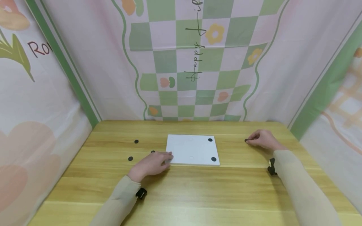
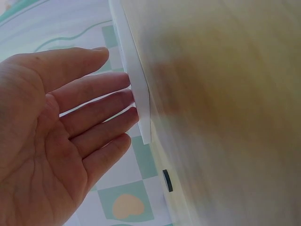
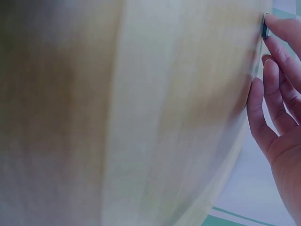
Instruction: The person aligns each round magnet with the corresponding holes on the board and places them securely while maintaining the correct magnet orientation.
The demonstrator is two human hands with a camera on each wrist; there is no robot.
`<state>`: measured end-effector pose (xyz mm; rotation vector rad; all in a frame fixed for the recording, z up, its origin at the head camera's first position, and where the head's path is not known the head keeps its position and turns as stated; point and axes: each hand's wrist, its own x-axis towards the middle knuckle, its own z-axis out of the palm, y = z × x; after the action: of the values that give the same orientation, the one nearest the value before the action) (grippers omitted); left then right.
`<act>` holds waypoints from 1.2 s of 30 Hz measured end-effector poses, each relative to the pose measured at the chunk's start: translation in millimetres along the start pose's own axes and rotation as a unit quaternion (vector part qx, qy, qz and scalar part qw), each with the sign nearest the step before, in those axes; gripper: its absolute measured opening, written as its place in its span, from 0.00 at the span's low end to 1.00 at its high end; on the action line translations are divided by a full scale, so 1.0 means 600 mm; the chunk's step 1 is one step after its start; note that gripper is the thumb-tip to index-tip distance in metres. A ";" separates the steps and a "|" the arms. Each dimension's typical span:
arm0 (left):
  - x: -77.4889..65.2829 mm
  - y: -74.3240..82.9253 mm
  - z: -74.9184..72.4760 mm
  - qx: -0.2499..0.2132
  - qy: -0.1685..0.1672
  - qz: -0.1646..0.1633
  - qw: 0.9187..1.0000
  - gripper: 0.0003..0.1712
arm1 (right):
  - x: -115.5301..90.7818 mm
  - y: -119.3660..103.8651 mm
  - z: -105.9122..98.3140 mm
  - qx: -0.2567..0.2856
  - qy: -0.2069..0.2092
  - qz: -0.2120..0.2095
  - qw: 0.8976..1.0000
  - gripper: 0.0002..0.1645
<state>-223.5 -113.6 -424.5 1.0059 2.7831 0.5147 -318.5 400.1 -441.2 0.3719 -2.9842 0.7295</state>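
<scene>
A thin white board (image 1: 189, 149) lies flat on the wooden table, with one black disc (image 1: 210, 140) at its far right corner and another black disc (image 1: 213, 159) at its near right corner. The fingertips of my left hand (image 1: 152, 163) touch the board's near left corner; in the left wrist view its fingers (image 2: 101, 110) are nearly straight against the white edge (image 2: 137, 77). To the right of the board, my right hand (image 1: 264, 139) pinches a small black disc (image 1: 246, 140) at the tabletop. The right wrist view shows that disc (image 3: 265, 26) between thumb and finger.
Left of the board lie a far black disc (image 1: 136, 141), a nearer black disc (image 1: 130, 158) and a third disc (image 1: 153, 151) partly covered by my left hand. Printed cloth (image 1: 195, 62) hangs behind the table (image 1: 192, 194) and along both sides.
</scene>
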 end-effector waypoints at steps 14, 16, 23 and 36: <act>0.002 -0.002 0.001 0.013 -0.001 0.008 1.000 0.21 | 0.004 -0.008 0.003 0.011 0.007 0.005 1.000 0.17; 0.002 -0.002 0.002 0.016 0.002 0.012 1.000 0.21 | 0.005 -0.011 0.004 0.012 0.009 0.004 1.000 0.17; 0.003 -0.003 0.003 0.019 0.004 0.015 1.000 0.21 | 0.011 -0.024 0.008 0.022 0.017 0.004 1.000 0.15; 0.001 -0.002 0.002 0.011 -0.002 0.003 1.000 0.22 | 0.024 -0.047 0.015 0.015 0.033 -0.012 0.999 0.13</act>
<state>-224.5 -113.5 -426.3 1.0187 2.7891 0.4821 -325.8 368.3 -435.3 0.3764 -2.9059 0.7710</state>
